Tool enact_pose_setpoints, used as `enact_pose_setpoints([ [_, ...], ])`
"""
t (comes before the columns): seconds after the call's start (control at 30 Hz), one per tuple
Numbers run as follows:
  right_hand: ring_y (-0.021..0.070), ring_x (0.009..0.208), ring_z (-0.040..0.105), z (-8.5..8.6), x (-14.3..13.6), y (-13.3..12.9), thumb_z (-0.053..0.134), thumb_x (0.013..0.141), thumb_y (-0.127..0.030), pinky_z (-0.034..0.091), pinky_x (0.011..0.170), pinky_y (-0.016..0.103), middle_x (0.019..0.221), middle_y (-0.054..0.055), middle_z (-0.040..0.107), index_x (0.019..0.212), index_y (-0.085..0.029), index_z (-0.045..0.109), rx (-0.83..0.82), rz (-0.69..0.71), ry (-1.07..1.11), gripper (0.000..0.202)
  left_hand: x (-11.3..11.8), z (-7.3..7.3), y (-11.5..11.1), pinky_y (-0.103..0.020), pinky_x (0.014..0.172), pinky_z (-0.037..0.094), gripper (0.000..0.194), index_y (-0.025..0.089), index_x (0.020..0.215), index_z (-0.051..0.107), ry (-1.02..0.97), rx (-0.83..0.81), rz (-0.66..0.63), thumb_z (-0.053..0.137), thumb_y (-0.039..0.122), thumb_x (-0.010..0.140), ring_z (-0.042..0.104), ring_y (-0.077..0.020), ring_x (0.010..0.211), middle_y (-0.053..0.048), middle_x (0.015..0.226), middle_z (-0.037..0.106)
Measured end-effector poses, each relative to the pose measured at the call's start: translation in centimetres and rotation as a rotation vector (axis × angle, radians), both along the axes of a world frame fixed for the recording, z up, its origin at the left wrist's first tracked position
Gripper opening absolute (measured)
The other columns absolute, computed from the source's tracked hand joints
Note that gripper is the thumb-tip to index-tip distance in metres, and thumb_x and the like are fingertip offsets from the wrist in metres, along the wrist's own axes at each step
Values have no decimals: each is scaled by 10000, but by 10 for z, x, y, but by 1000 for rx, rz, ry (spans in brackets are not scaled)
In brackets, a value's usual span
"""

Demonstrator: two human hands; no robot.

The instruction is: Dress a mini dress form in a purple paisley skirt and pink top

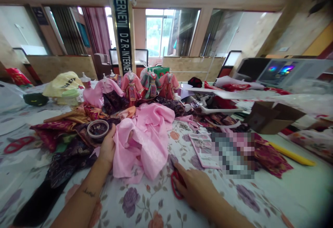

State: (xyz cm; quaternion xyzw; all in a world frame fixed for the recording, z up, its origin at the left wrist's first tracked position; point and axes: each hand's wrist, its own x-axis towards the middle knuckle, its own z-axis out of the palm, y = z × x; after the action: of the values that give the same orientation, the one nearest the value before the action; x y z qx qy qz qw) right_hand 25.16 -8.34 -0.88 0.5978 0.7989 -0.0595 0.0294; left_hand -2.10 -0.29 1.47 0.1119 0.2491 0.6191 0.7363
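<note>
Pink fabric (144, 141) is bunched at the middle of the table, one edge of it in my left hand (108, 150). My left fingers are partly hidden behind the cloth. My right hand (196, 186) is closed on red-handled scissors (177, 188), low over the flowered tablecloth (145, 203). The scissors point away from me, with their blades near the lower right edge of the pink fabric. Just beyond my left hand stands a small round clear container (98, 129) with dark contents.
Small dress forms in robes (131, 85) line the back. Dark patterned cloth (70, 158) and more red scissors (19, 144) lie left. To the right are a pink-edged flat case (204, 150), a cardboard box (272, 117) and a yellow stick-like object (292, 154).
</note>
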Motion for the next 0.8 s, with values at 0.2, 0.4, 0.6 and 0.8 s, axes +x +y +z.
enact_pose_setpoints([
  [0.2,290,650,670,3,30,3,383,856,-185,270,471,287,708,120,705,987,-158,606,48,-134,-109,260,-3,-2,2,-382,771,556,429,104,1149,588,0,39,-30,441,419,896,697,-225,746,-108,823,720],
  [0.4,246,808,649,21,10,17,502,852,-364,456,638,319,949,114,675,1299,-179,420,263,6,363,490,18,-3,-16,-378,868,501,442,112,1205,562,142,142,-211,402,404,914,671,-235,889,-114,945,708],
  [0.6,220,888,623,22,-30,47,537,738,-160,471,747,307,1091,94,643,1209,-201,545,67,321,720,472,38,-23,-30,-337,917,437,442,140,1106,643,549,499,-696,503,472,849,608,-235,1012,-104,1019,685],
  [0.8,191,740,601,-1,-13,55,491,731,-125,450,659,265,764,16,679,817,-171,683,18,129,1111,216,28,-36,-1,-353,795,452,370,123,802,684,1377,563,-176,490,436,832,612,-233,833,-110,855,673],
])
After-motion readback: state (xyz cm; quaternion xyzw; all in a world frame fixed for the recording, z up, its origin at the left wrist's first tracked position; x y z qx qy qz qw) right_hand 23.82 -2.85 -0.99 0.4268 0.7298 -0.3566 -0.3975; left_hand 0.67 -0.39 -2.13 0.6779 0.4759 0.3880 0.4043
